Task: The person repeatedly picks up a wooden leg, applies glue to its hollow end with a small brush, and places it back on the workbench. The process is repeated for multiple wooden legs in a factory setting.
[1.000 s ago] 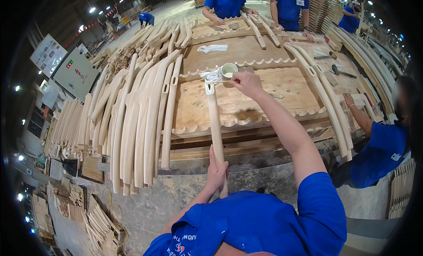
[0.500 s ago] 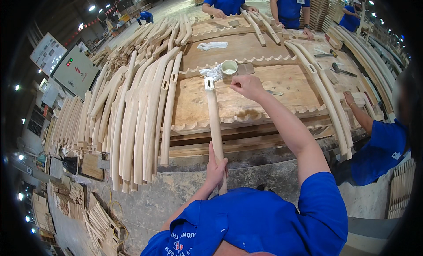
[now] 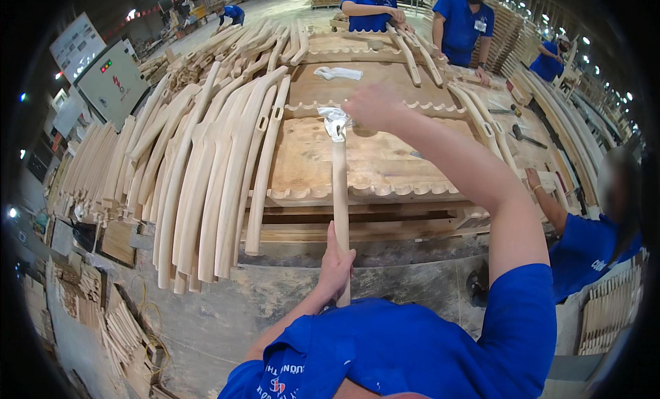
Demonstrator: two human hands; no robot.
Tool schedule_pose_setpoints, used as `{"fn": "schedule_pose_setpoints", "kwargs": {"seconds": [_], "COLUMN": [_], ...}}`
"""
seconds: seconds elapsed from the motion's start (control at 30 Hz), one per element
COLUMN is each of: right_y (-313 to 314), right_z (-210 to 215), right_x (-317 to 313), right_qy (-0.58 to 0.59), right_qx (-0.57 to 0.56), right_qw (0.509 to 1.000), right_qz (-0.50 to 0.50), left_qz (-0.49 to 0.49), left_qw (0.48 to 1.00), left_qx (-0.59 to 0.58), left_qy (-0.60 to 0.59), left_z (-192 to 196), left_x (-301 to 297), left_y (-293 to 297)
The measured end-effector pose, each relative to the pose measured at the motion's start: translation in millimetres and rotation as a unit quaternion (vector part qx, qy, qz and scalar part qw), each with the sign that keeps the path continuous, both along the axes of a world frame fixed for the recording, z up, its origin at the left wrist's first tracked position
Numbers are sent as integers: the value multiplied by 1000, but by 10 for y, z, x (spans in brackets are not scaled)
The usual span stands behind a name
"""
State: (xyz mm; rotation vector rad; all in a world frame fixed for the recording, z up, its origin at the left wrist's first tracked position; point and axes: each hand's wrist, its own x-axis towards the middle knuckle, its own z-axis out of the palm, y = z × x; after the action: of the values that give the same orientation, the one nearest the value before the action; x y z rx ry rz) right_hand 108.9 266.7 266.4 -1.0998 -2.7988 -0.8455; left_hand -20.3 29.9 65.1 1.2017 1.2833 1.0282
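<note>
A long pale wooden chair part (image 3: pixel 340 175) points away from me, its slotted far end (image 3: pixel 337 129) smeared white around the opening. My left hand (image 3: pixel 336 267) is wrapped round its lower shaft near my body. My right hand (image 3: pixel 375 109), blurred, is closed just beyond and to the right of the slotted end. Whatever its fingers hold is too small to make out. Behind the slot lies a crumpled white cloth (image 3: pixel 333 115) on the wooden worktable (image 3: pixel 302 158). The cup is hidden by my right hand and forearm.
Many curved wooden parts (image 3: pixel 213 179) are stacked at the left. More parts (image 3: pixel 478 114) and a hammer (image 3: pixel 528 136) lie on the right. A second white cloth (image 3: pixel 338 73) is farther back. Co-workers stand at the far side, and another person (image 3: pixel 591 234) is close on the right.
My right hand has moved left and away from me, over the cup, toward the slotted end. My left hand keeps its hold. The view has shifted slightly.
</note>
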Motion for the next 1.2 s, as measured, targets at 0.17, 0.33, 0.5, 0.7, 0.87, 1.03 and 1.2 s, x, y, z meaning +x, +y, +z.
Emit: {"fn": "schedule_pose_setpoints", "kwargs": {"seconds": [0.17,0.33,0.5,0.7,0.87,1.03,1.2], "right_y": [-1,76,269,87,222,172,190], "right_z": [-123,-114,-328,-130,-123,-91,-61], "right_x": [-327,-295,-261,-399,-380,-527,-394], "right_qy": [-120,-86,-34,-102,-138,-172,-142], "right_qx": [78,-3,96,0,107,112,128], "right_qw": [987,992,992,991,984,979,981], "right_qz": [72,97,79,91,19,-6,30], "left_qz": [-14,-28,-2,12,-24,-7,-14], "left_qw": [998,995,989,997,999,1000,999], "left_qx": [33,60,116,61,-23,-6,-33], "left_qy": [42,70,92,48,11,14,-40], "left_z": [-59,-117,-74,-193,-30,9,75], "left_x": [-45,-101,31,-15,27,-4,10], "left_y": [33,16,-15,27,-4,18,0]}}
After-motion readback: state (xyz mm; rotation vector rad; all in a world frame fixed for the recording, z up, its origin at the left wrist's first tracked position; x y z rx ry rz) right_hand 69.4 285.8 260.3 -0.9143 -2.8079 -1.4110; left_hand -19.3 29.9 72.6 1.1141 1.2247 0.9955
